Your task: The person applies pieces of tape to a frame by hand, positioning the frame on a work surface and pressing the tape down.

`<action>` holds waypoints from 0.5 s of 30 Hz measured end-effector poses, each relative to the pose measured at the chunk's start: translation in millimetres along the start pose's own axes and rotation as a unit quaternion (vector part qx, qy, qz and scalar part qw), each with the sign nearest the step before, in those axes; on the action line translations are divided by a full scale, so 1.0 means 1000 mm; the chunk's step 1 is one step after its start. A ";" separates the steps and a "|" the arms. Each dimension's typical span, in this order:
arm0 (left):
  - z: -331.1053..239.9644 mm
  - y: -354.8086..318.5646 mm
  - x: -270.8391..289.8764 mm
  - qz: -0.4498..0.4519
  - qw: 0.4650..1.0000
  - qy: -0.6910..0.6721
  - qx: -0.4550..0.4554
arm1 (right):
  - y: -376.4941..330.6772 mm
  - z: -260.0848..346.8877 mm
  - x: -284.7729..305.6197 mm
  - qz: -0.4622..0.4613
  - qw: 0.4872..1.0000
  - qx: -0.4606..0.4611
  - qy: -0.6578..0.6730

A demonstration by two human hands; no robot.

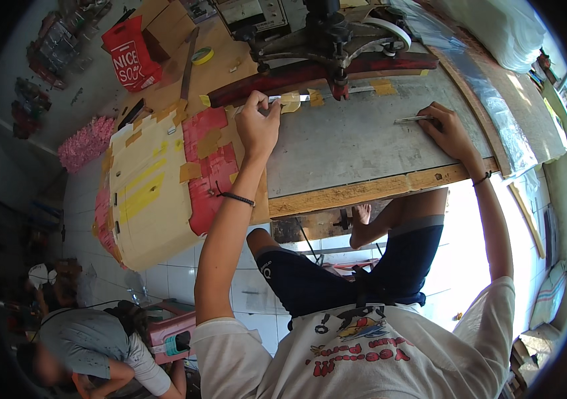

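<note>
1. Head view: the fingers (265, 106) of the left hand (257, 126) are closed in a pinch on the near end of a thin metal strip (290, 98) at the red bar (323, 72) of the machine.
2. The right hand (448, 130) presses its curled fingertips on a second metal strip (411, 119) lying flat on the grey table (350, 146).
3. Judgement: keep the pinched strip level and square to the bar; hold fingertips behind the strip's free end.
</note>
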State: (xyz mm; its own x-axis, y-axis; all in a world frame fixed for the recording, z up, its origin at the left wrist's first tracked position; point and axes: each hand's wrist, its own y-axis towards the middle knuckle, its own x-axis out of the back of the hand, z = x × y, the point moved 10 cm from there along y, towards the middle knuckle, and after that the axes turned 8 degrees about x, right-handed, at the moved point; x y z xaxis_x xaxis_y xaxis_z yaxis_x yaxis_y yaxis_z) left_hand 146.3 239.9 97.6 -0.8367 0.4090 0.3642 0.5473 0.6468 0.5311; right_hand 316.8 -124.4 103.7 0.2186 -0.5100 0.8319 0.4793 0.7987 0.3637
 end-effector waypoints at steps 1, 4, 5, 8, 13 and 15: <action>-0.007 -0.002 0.001 -0.008 1.000 0.000 -0.022 | -0.001 -0.002 -0.001 0.001 1.000 -0.002 0.004; -0.020 -0.006 0.002 -0.004 0.998 -0.032 -0.049 | -0.002 -0.005 0.000 -0.002 1.000 0.004 0.013; -0.023 -0.005 0.003 -0.004 0.998 -0.033 -0.054 | -0.003 -0.006 0.001 -0.007 1.000 0.004 0.012; -0.029 -0.008 0.010 -0.019 0.996 -0.060 -0.071 | -0.003 -0.004 0.003 -0.015 0.999 0.031 0.015; -0.049 -0.016 0.014 -0.017 0.994 -0.041 -0.100 | -0.004 -0.006 0.004 -0.016 0.999 0.026 0.019; -0.050 -0.013 0.017 -0.013 0.993 -0.064 -0.098 | -0.004 -0.007 0.005 -0.019 0.999 0.021 0.023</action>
State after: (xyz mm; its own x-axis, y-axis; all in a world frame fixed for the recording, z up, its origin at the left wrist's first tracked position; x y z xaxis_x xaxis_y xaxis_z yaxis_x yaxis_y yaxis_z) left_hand 125.4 205.8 135.4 -0.8389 0.4803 0.2561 0.5091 0.5259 0.6814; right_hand 321.5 -132.4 103.7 0.2410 -0.5530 0.7976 0.4512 0.7914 0.4125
